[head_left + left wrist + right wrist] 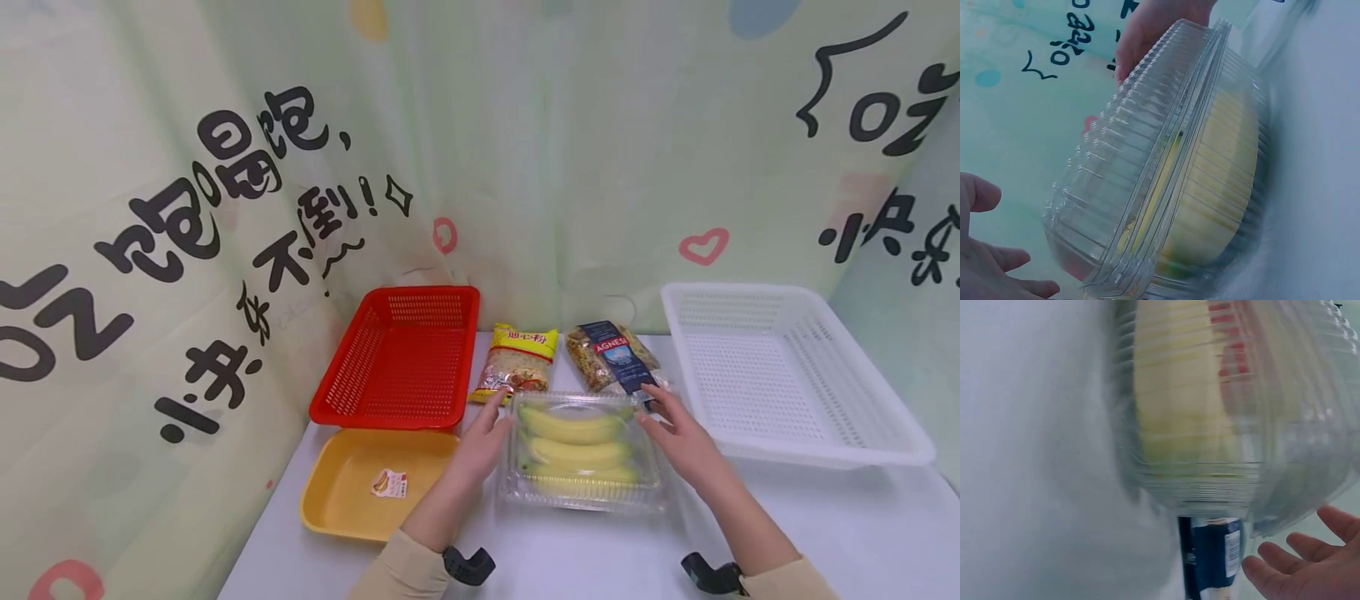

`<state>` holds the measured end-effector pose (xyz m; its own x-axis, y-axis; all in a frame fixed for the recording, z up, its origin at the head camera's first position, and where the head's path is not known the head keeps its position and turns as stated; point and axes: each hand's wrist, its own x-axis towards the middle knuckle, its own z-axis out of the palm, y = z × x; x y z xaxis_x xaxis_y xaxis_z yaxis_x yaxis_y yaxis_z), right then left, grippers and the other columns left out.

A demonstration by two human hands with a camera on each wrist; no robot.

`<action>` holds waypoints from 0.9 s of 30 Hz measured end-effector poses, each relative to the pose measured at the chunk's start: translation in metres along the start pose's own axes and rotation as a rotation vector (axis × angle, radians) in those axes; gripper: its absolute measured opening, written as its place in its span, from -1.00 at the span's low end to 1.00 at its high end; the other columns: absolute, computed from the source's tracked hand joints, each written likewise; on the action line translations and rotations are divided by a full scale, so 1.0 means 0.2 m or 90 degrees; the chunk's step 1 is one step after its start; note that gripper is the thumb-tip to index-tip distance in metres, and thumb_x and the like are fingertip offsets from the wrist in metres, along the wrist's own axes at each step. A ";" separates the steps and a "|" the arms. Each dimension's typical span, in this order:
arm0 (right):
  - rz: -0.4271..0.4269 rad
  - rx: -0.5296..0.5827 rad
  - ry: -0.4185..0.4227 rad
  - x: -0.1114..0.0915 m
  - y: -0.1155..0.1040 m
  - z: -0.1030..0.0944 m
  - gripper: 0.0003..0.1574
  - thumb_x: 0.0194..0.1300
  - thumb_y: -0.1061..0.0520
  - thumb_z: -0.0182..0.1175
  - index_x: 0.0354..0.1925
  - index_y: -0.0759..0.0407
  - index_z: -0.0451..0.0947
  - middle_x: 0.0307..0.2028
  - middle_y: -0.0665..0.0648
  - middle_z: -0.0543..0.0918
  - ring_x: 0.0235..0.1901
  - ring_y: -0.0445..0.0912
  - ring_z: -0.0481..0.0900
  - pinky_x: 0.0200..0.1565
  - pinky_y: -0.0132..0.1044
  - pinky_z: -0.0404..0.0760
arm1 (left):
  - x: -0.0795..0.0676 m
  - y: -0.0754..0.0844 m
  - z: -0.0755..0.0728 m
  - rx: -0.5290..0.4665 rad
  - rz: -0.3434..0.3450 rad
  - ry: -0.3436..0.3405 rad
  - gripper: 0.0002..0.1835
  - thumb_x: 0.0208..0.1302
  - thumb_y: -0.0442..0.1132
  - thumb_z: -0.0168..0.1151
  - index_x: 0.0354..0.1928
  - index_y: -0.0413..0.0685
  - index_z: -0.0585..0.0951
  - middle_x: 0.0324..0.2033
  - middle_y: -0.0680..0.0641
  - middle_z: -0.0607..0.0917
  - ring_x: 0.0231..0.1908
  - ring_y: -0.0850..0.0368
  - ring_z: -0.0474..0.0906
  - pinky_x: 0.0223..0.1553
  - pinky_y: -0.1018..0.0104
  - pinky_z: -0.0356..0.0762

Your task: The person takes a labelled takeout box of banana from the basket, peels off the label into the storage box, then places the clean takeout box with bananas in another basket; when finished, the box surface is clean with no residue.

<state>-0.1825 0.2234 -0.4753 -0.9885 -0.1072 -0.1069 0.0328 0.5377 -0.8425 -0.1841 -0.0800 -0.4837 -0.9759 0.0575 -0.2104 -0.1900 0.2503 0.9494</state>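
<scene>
A clear plastic clamshell box (pixel 583 493) with several yellow bananas (pixel 577 454) inside sits on the white table, its lid down over them. My left hand (pixel 482 446) is at the box's left side, fingers spread and relaxed. In the left wrist view, a gap shows between those fingers (pixel 1013 257) and the ribbed lid (pixel 1119 131). At the right side is my right hand (pixel 686 446), its fingers loosely extended beside the box's far right corner. The right wrist view shows its fingertips (pixel 1270 553) near the lower end of the clear lid.
A red basket (pixel 471 358) stands at the back left, with a yellow tray (pixel 337 492) holding a small printed label in front of it. Behind the box lie a yellow-topped food bag (pixel 517 358) and an AGNESI bag (pixel 615 354). To the right is a white basket (pixel 750 392).
</scene>
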 end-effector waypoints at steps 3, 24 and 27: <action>0.014 0.022 -0.013 0.01 0.03 0.02 -0.07 0.50 -0.22 -0.04 0.58 0.07 -0.18 0.53 0.44 -0.10 0.46 0.43 -0.04 0.32 0.37 0.21 | 0.00 0.00 0.01 -0.002 0.003 -0.003 -0.39 0.43 0.04 0.03 0.49 0.38 0.23 0.49 -0.14 0.24 0.48 -0.25 0.11 0.41 -0.31 0.10; 0.049 0.055 -0.025 0.00 0.11 0.09 -0.04 0.49 -0.26 -0.06 0.59 -0.10 -0.31 0.54 0.43 -0.19 0.43 0.48 0.02 0.34 0.37 0.17 | -0.04 -0.11 0.15 -0.063 0.024 0.083 -0.35 0.42 0.06 0.05 0.51 0.22 0.21 0.51 -0.02 0.21 0.52 -0.14 0.03 0.48 -0.23 0.00; 0.071 0.068 -0.025 -0.01 0.10 0.10 -0.03 0.49 -0.29 -0.08 0.59 -0.08 -0.31 0.55 0.39 -0.20 0.49 0.42 -0.18 0.39 0.40 -0.03 | -0.04 -0.12 0.17 -0.071 0.009 0.082 -0.35 0.41 0.03 0.05 0.51 0.24 0.21 0.50 -0.05 0.24 0.50 -0.17 0.07 0.46 -0.24 0.03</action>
<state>-0.1774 0.2185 -0.5031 -0.9714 -0.0856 -0.2216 0.1596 0.4561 -0.8755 -0.1686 -0.0542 -0.5124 -0.9829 -0.0655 -0.1720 -0.1798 0.1418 0.9734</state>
